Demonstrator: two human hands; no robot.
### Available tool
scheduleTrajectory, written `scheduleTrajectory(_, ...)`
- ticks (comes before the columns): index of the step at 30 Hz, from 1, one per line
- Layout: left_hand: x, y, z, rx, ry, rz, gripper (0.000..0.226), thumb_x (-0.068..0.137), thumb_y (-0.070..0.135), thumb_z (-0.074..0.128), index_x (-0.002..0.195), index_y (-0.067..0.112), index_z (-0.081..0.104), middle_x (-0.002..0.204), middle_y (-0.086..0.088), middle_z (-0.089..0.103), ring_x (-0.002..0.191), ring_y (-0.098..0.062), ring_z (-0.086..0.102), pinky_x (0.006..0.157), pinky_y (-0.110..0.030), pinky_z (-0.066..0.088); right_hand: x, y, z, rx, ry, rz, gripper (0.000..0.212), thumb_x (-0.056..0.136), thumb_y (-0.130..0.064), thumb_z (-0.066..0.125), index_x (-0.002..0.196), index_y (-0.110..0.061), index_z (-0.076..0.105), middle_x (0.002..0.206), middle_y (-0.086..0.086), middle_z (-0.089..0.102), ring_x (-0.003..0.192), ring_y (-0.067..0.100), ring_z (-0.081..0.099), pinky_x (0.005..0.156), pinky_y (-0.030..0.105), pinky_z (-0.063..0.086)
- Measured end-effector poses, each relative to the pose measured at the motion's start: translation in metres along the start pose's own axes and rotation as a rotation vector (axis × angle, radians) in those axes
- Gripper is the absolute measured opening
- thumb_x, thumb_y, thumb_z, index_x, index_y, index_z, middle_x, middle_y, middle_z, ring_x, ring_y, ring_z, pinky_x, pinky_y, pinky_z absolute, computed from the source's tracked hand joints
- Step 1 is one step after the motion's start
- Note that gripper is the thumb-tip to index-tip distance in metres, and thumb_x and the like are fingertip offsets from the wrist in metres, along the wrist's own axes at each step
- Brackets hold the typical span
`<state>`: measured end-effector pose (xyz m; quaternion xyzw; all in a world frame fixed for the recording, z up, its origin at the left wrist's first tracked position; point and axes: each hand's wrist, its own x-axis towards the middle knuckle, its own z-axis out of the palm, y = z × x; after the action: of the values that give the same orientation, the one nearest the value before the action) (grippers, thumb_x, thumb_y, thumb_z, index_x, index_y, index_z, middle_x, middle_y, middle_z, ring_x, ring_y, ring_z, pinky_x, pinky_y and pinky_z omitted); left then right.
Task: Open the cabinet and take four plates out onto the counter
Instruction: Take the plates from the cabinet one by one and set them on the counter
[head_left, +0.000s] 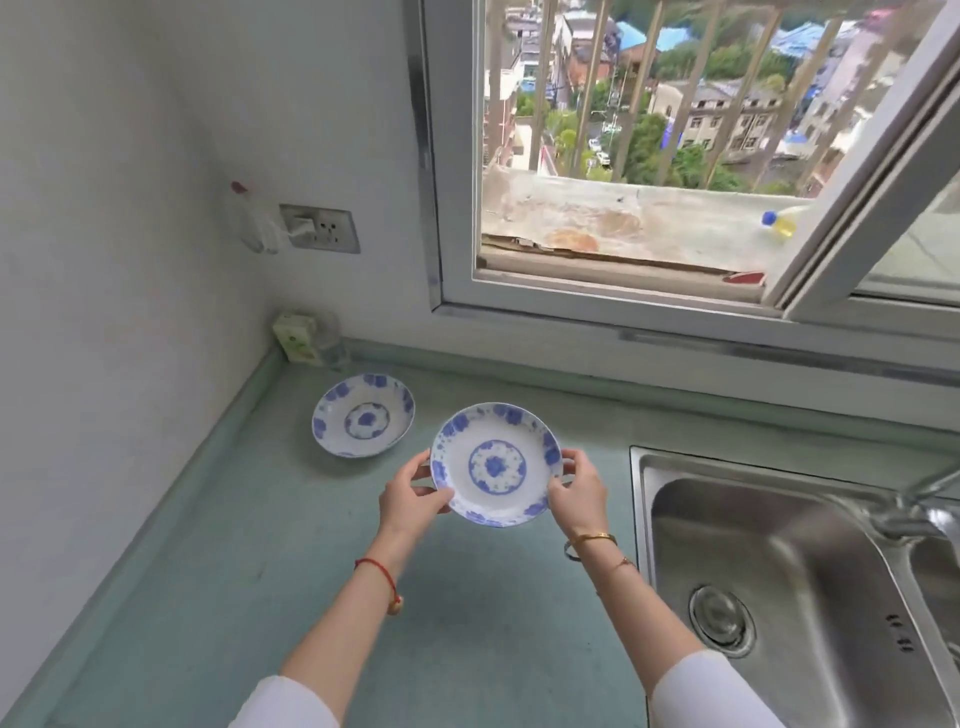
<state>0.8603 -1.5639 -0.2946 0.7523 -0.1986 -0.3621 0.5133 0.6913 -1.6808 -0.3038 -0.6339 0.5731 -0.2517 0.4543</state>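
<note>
A white plate with blue flowers (496, 464) is held over the pale green counter (249, 545), tilted slightly toward me. My left hand (410, 496) grips its left rim and my right hand (576, 488) grips its right rim. A second plate of the same pattern (362, 414) lies flat on the counter farther back and to the left, apart from the held one. No cabinet is in view.
A steel sink (789, 577) with a drain and tap fills the right side. A small green carton (295, 335) and a clear glass stand in the back left corner. A wall socket (319, 227) and an open window (649, 156) are behind.
</note>
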Motion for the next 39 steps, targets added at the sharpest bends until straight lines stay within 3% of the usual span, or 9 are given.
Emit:
scheduleTrajectory(4,0.05,-0.006,0.017,-0.031,-0.062,-0.065,0.066,0.081,-0.011,0.068,0.143,0.007,0.049,0.13,-0.016,0.061,0.113,-0.036,0.064,0.09,-0.05,0.058,0.04,0.014,0.015,-0.007,0.019,0.064,0.026,0.089,-0.008,0.057,0.115,-0.01,0.055,0.113,0.011,0.062,0.099,0.028,0.063,0.084,0.04,0.057)
scheduleTrajectory(9,0.099,-0.021,0.032,-0.027,-0.098,-0.068,0.063,0.085,-0.007,0.067,0.143,0.008,0.049,0.134,-0.012,0.061,0.111,-0.026,0.063,0.094,-0.047,0.056,0.079,0.022,0.031,-0.041,0.021,0.1,0.029,0.09,-0.007,0.055,0.119,-0.011,0.053,0.119,0.013,0.06,0.105,0.029,0.061,0.09,0.046,0.056)
scheduleTrajectory(14,0.129,-0.031,0.04,-0.013,-0.125,-0.058,0.062,0.085,-0.003,0.068,0.143,0.014,0.052,0.132,-0.007,0.065,0.11,-0.022,0.064,0.099,-0.046,0.054,0.104,0.03,0.044,-0.111,0.041,0.106,0.036,0.09,-0.006,0.055,0.125,-0.012,0.051,0.127,0.012,0.053,0.111,0.025,0.055,0.098,0.042,0.05)
scheduleTrajectory(25,0.135,-0.045,0.044,0.004,-0.145,-0.075,0.063,0.086,-0.005,0.067,0.144,0.013,0.049,0.13,-0.007,0.065,0.108,-0.023,0.064,0.095,-0.045,0.057,0.106,0.041,0.054,-0.173,0.079,0.154,0.037,0.09,-0.005,0.055,0.127,-0.01,0.05,0.125,0.015,0.05,0.089,0.017,0.052,0.083,0.03,0.047)
scheduleTrajectory(29,0.136,-0.043,0.04,-0.014,-0.177,-0.076,0.063,0.087,-0.006,0.065,0.145,0.014,0.047,0.133,-0.008,0.063,0.111,-0.026,0.064,0.092,-0.049,0.058,0.104,0.041,0.056,-0.19,0.09,0.161,0.038,0.089,-0.004,0.055,0.126,-0.01,0.051,0.124,0.016,0.051,0.09,0.02,0.055,0.087,0.036,0.052)
scheduleTrajectory(31,0.135,-0.043,0.039,-0.007,-0.196,-0.072,0.063,0.088,-0.005,0.064,0.146,0.014,0.046,0.136,-0.009,0.062,0.109,-0.025,0.065,0.086,-0.041,0.061,0.105,0.039,0.056,-0.206,0.083,0.173,0.039,0.088,-0.003,0.054,0.127,-0.009,0.05,0.125,0.017,0.051,0.095,0.024,0.057,0.091,0.039,0.051)
scheduleTrajectory(34,0.131,-0.041,0.035,0.035,-0.209,-0.077,0.07,0.09,0.004,0.067,0.152,0.013,0.035,0.144,-0.008,0.054,0.105,-0.018,0.063,0.072,-0.026,0.062,0.101,0.031,0.055,-0.266,0.079,0.192,0.042,0.09,-0.008,0.053,0.132,-0.006,0.045,0.13,0.019,0.049,0.111,0.032,0.056,0.096,0.04,0.046)
scheduleTrajectory(37,0.119,-0.032,0.017,0.094,-0.114,-0.089,0.07,0.089,0.02,0.07,0.15,0.014,0.037,0.146,-0.004,0.05,0.089,-0.011,0.064,0.087,-0.04,0.059,0.092,0.012,0.052,-0.29,0.149,0.157,0.044,0.092,-0.015,0.054,0.133,-0.005,0.042,0.132,0.017,0.045,0.117,0.032,0.052,0.1,0.04,0.045)
scheduleTrajectory(39,0.106,-0.024,-0.001,0.085,-0.057,-0.052,0.056,0.09,0.025,0.069,0.142,0.019,0.047,0.143,0.002,0.052,0.087,-0.009,0.065,0.088,-0.038,0.058,0.084,-0.011,0.049,-0.205,0.178,0.079,0.037,0.092,-0.016,0.054,0.128,-0.006,0.048,0.125,0.015,0.051,0.106,0.024,0.054,0.092,0.032,0.045)
